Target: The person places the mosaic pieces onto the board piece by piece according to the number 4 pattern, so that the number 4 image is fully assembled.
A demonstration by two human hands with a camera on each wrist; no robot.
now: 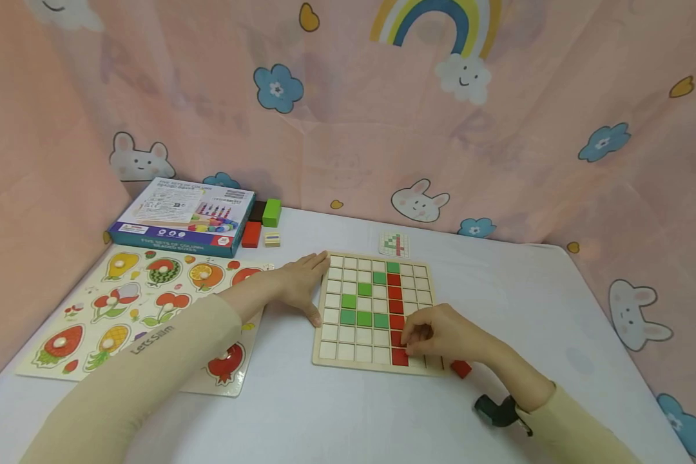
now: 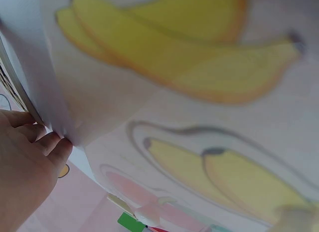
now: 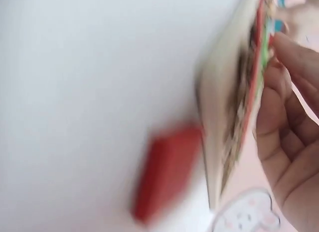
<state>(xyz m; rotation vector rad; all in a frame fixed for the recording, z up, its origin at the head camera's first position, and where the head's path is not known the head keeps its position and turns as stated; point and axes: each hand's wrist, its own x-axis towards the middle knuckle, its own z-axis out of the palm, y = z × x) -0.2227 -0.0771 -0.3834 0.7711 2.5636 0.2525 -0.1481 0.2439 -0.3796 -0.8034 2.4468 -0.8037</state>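
A wooden grid board lies on the table with green and red square tiles in some of its cells. Several red tiles form a column, and green tiles stand to its left. My left hand rests along the board's upper left edge, fingers stretched out and thumb spread. Over the lower part of the red column, my right hand has its fingers curled, pinching a red tile by the edge; the fingers hide most of it. A loose red block lies by the board's lower right corner.
A small pattern card lies behind the board. At left are a fruit picture board and a boxed set, with red and green blocks beside it. A pink printed curtain hangs behind.
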